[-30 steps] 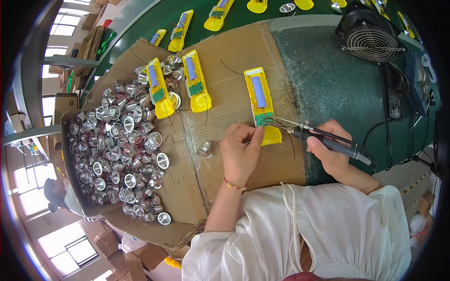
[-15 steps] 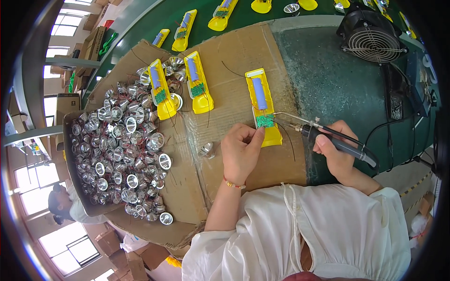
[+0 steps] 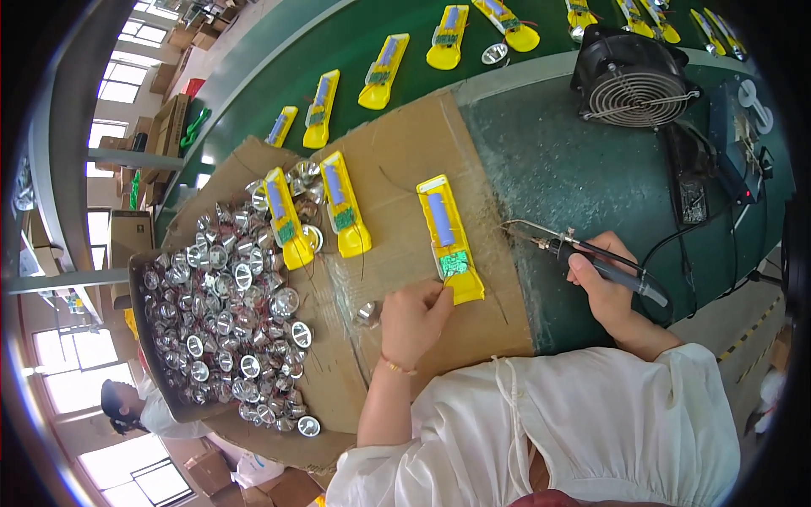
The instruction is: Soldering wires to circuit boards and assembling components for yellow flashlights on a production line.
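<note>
On the cardboard in front of me lies a yellow plastic lamp housing (image 3: 470,289) with a purple cylindrical battery (image 3: 439,220) and a small green circuit board (image 3: 454,264). My left hand (image 3: 414,319) is closed in a pinch at the housing's left edge, just below the board; whatever its fingertips grip is hidden. In my right hand (image 3: 605,279) is a soldering iron (image 3: 612,275) with a thin metal feed tube along it. Its tip points left and stays apart from the board. Thin dark wires stick out from the housing.
Left of me, a cardboard box holds a heap of silver reflector cups (image 3: 228,296). Two more filled yellow housings (image 3: 345,211) lie beside them. Others rest along the green belt (image 3: 253,93) behind. A black fan (image 3: 634,89) and a blue soldering station (image 3: 735,139) stand at back right.
The iron's tip has drawn away from the circuit board to the right. My left hand has slid from the board to the housing's edge below it. The whole view has shifted.
</note>
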Available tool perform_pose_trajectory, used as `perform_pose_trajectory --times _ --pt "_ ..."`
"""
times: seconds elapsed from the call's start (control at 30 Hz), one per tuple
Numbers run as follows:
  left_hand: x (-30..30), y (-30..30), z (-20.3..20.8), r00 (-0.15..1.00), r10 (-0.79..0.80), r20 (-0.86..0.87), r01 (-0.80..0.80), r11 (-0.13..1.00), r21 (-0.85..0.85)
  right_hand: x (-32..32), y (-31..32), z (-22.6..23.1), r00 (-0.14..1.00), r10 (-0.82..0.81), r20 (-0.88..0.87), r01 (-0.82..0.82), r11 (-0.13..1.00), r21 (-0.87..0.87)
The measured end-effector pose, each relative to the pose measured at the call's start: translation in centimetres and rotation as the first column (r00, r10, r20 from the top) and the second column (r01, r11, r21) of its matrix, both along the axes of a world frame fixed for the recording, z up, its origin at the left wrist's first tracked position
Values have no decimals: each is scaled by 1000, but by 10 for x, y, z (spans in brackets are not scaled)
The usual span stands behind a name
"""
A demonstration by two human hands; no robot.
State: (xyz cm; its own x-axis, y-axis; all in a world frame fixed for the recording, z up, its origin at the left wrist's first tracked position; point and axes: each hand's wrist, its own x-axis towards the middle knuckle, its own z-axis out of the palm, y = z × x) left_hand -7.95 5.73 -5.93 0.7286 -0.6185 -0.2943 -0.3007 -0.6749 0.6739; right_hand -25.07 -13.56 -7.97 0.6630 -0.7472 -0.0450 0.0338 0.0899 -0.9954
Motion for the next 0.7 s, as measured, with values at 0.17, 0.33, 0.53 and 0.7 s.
perform_pose_trajectory --times 0.17,0.33,0.53,0.7 --pt "60 -76 25 970 -83 230 93 995 -33 1 -5 -4 997 -72 -37 72 997 3" --pt "159 -176 46 824 -128 551 94 992 89 2 -6 -9 995 -90 -53 96 989 109" --pt "236 -265 24 760 -66 647 -90 974 206 6 -6 -11 996 -35 -85 40 997 63" --pt "207 -283 -3 495 138 858 160 956 -246 1 -13 -19 995 -16 -101 14 1000 -20"
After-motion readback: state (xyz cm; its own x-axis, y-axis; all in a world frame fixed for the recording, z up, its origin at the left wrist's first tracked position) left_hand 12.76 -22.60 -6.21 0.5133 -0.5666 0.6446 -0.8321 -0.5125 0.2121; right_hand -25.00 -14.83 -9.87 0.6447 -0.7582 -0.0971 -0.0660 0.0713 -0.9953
